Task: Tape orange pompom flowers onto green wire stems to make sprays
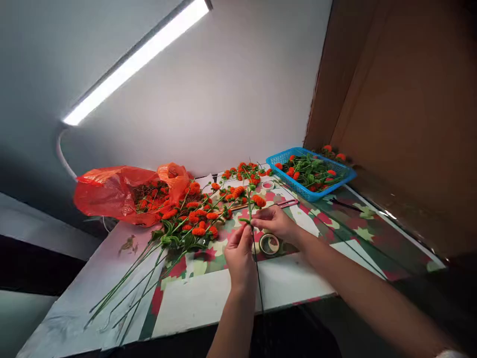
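Note:
My left hand (238,251) pinches the thin stem of an artificial flower (250,201) between thumb and fingertips. The flower stands upright, with an orange head (258,201) and a small green leaf (244,220) near my fingers. Its bare dark wire (258,273) runs down past the table's front edge. My right hand (276,222) is closed on the same stem, fingertips close to the left ones; whether it also grips tape or the leaf is hidden. A roll of tape (262,244) lies on the table just under my right hand.
Finished-looking orange flowers with long stems (186,228) lie to the left, before a red plastic bag (108,191) of more flowers. A blue basket (315,195) of flowers and leaves stands at the back right. Behind are another tape roll (268,185) and pink-handled scissors (287,203).

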Motion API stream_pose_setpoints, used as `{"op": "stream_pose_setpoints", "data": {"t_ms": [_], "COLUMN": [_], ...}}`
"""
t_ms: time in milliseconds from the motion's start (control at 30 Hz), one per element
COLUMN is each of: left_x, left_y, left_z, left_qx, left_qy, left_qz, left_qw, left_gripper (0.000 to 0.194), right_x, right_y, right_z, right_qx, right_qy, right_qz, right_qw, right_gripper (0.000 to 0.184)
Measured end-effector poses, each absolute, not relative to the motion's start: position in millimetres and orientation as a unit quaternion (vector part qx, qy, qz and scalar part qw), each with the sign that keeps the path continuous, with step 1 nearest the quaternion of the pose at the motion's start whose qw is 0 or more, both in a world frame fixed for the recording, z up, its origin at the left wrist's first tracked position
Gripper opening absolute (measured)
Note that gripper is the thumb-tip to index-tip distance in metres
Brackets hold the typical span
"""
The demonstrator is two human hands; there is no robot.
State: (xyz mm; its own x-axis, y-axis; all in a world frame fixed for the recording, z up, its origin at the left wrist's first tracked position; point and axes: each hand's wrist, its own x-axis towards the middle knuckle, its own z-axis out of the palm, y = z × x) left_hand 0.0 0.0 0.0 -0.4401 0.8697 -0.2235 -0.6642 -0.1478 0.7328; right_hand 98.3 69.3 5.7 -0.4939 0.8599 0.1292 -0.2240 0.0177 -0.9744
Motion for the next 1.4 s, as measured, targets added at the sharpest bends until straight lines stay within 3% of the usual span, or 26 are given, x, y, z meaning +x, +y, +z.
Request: {"op": "stream_pose_setpoints", "data": {"t_ms": [267,567,967,1133,1400], "left_x": [-4,-1,4,3,-12], "left_y": [6,-9,-11,-13,-14], "left_z": [0,-1,-11,-6,-6], "left_qx": [0.093,0.28,0.41,0.391,0.356], "left_qy": [0.39,0.522,0.538,0.548,0.479], "left_qz": [0.727,0.73,0.71,0.706,0.706], "left_qw": [0.557,0.341,0.197,0.22,0.381], "left_gripper": [0.028,0.023,0.022,0.021,0.016], "right_x": [98,100,100,100,107], "right_y": [69,67,66,64,71], "right_z": [1,5,4,7,9], "right_qx": [-0.26,-0.234,-0.285,-0.282,-0.217], "right_qy": [-0.6,-0.638,-0.666,-0.661,-0.593], "right_qz": [0.614,0.594,0.526,0.543,0.691], "right_qw": [0.442,0.43,0.447,0.435,0.353], "right_gripper": [0.023,0.021,0.019,0.018,0.026]}}
